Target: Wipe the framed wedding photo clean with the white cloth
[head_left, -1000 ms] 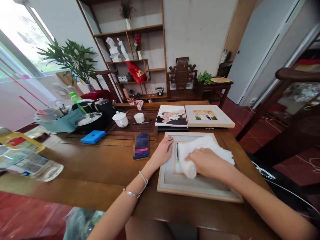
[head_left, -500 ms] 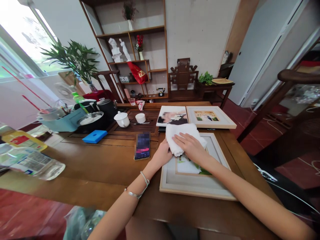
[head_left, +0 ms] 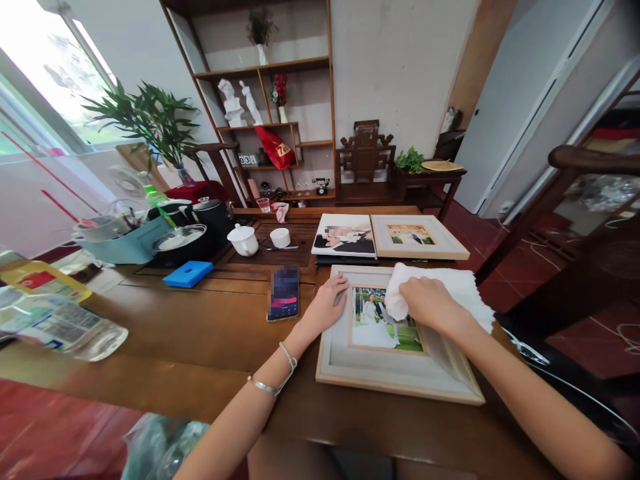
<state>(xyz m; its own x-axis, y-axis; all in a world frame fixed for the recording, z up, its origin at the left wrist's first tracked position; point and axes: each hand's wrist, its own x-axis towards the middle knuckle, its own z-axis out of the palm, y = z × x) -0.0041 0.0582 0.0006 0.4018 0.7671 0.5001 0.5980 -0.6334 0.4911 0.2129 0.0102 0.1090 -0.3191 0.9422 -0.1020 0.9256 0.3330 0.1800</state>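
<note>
Table edge (head_left: pixel 395 437) seemingly near frame (head_left: pixel 383 333)

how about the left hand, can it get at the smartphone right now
Probably yes: the left hand rests on the left side of the picture frame, and the smartphone lies left of that hand on the wooden table, with no object between. It would likely have to leave the frame.

on the small white square blocks (head_left: pixel 248 160), "03" can be read, the third sign is unclear; on the red tapering bag (head_left: pixel 274 147) stands a pale "7".
</note>
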